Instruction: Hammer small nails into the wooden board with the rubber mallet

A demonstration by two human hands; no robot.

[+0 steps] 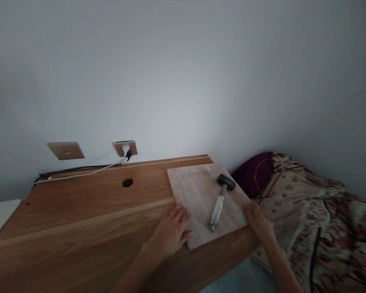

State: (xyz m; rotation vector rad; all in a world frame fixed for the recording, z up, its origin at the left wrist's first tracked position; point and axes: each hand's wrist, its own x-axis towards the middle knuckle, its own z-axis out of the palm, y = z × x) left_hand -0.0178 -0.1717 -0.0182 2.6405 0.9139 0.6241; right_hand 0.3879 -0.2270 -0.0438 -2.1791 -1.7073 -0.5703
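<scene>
"L hand (172,230), doing what?"
"Fingers loosely bent at pale board (199,199)'s L edge; can't tell if pinching. R hand (260,221) at opp. edge, grip unclear too."
"& mallet (217,208)?"
"On board, btwn hands, untouched. Long axis runs outward from them: handle end nearer L hand, head farther out, nearer R hand."

Obs: hidden / cut-off / unclear.
Desk (79,224) cut off L + btm; white item (1,215) at far L also cut, can't ID. Bedding (314,219) runs off R. L forearm (136,266) + R forearm (282,264) cut at btm. L hand (171,228) hides pt of board's (201,230) L edge, R hand (260,219) pt of R edge; grips unclear. Marks (198,171) nr board's back too small. Smudges on mallet (217,209) handle blurred.
</scene>
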